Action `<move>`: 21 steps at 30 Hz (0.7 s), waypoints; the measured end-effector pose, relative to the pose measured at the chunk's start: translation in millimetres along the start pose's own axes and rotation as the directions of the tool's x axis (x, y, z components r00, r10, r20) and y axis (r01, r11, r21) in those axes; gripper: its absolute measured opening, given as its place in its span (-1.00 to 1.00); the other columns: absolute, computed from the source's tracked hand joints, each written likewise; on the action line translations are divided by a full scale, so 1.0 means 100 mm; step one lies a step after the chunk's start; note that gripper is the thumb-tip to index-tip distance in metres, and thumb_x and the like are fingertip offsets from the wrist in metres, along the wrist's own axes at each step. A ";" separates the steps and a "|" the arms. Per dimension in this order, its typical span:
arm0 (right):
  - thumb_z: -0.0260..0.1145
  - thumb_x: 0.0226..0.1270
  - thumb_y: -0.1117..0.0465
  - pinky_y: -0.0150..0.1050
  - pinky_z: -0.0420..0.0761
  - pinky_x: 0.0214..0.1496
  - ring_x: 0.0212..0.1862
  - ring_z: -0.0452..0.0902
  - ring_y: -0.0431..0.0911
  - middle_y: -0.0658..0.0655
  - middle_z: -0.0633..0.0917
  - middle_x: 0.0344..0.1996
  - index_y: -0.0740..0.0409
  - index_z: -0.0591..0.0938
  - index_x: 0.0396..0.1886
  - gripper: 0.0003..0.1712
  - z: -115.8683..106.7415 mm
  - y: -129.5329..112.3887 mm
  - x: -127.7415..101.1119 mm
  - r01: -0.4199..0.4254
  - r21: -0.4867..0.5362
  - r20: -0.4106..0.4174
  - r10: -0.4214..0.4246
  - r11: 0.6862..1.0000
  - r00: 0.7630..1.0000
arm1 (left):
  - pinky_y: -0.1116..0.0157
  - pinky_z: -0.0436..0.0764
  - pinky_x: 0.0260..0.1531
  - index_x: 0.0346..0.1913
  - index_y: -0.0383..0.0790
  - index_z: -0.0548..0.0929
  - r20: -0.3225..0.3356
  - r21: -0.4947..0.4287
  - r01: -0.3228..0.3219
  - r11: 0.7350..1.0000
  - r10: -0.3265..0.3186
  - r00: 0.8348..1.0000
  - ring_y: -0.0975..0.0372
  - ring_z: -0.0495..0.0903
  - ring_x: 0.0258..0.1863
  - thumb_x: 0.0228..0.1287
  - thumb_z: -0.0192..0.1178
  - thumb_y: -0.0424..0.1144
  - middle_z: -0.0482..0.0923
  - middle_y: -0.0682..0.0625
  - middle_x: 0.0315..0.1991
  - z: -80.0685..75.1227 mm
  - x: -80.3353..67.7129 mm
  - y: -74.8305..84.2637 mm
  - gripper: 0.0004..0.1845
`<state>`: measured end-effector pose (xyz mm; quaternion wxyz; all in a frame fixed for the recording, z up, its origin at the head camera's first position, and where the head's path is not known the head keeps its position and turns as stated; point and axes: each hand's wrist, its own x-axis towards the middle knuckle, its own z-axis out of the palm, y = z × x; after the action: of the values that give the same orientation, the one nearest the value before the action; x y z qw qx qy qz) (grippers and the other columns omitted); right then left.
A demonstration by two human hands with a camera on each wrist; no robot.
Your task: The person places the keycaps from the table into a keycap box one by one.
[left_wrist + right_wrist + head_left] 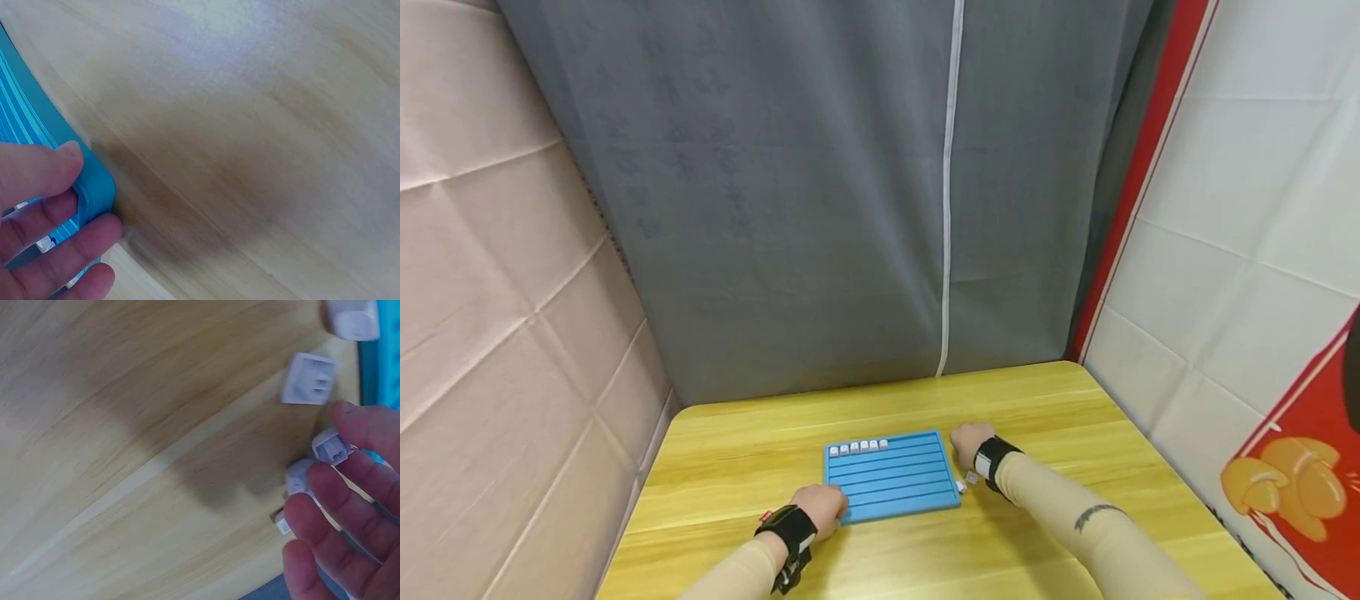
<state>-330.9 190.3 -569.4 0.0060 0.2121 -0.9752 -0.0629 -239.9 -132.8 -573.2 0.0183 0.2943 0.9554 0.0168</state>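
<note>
A flat blue plastic tray [891, 479] with ridged grooves lay on a yellow wood-grain table [737, 467]. The left hand [823, 508] gripped the tray's rounded near-left corner, thumb on top and fingers curled under. The right hand [970, 440] rested just off the tray's far-right corner, fingertips pinching a small white square keycap [331, 447]. More loose keycaps [308, 378] lay beside it, and a row of keycaps [857, 447] sat in the tray's farthest groove.
</note>
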 end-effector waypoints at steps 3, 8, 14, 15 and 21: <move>0.43 0.06 0.26 -0.20 0.42 -0.55 -0.61 0.29 -0.20 -0.11 0.42 -0.73 -0.03 0.43 -0.72 -0.65 -0.05 0.00 0.01 -0.019 0.065 0.014 0.018 0.998 1.000 | 0.34 0.30 -0.61 -0.65 -0.01 0.43 -0.006 0.006 -0.001 1.000 0.001 1.000 0.30 0.26 -0.63 0.03 0.41 -0.29 0.25 0.17 -0.61 0.00 0.00 0.01 -0.67; 0.41 0.08 0.28 -0.25 0.33 -0.55 -0.61 0.26 -0.19 -0.09 0.43 -0.72 0.01 0.50 -0.71 -0.71 -0.19 -0.01 0.07 -0.075 0.241 0.059 0.063 0.968 0.996 | 0.34 0.30 -0.61 -0.64 -0.02 0.44 -0.009 0.000 -0.001 1.000 0.001 1.000 0.30 0.26 -0.62 0.02 0.41 -0.30 0.26 0.17 -0.61 0.02 -0.01 0.01 -0.68; 0.40 0.08 0.29 -0.34 0.25 -0.63 -0.73 0.18 -0.23 -0.09 0.37 -0.78 0.07 0.59 -0.68 -0.79 -0.29 -0.01 0.21 -0.166 0.495 0.067 0.154 0.853 0.986 | 0.32 0.31 -0.60 -0.62 -0.02 0.46 0.017 -0.017 0.016 1.000 -0.016 1.000 0.29 0.27 -0.61 0.04 0.39 -0.30 0.27 0.16 -0.59 -0.01 -0.01 0.02 -0.70; 0.40 0.08 0.29 -0.35 0.25 -0.65 -0.73 0.18 -0.23 -0.08 0.38 -0.77 0.09 0.59 -0.67 -0.79 -0.31 -0.01 0.22 -0.169 0.523 0.055 0.165 0.835 0.985 | 0.32 0.32 -0.60 -0.62 -0.03 0.46 0.020 -0.016 0.017 1.000 -0.017 1.000 0.29 0.28 -0.61 0.05 0.39 -0.30 0.28 0.16 -0.59 -0.02 0.00 0.02 -0.71; 0.37 0.13 0.29 -0.32 0.30 -0.74 -0.74 0.29 -0.17 0.00 0.47 -0.73 0.13 0.58 -0.56 -0.86 -0.40 -0.11 0.29 -0.219 0.624 0.063 0.231 0.750 0.971 | 0.32 0.32 -0.60 -0.62 -0.02 0.46 0.000 -0.006 0.011 1.000 -0.011 1.000 0.30 0.28 -0.62 0.03 0.39 -0.29 0.28 0.17 -0.58 0.05 0.00 -0.01 -0.71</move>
<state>-351.3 163.7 -532.0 -0.0484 0.0836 -0.9586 0.2678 -240.4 -133.3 -578.3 0.0195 0.2891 0.9569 0.0197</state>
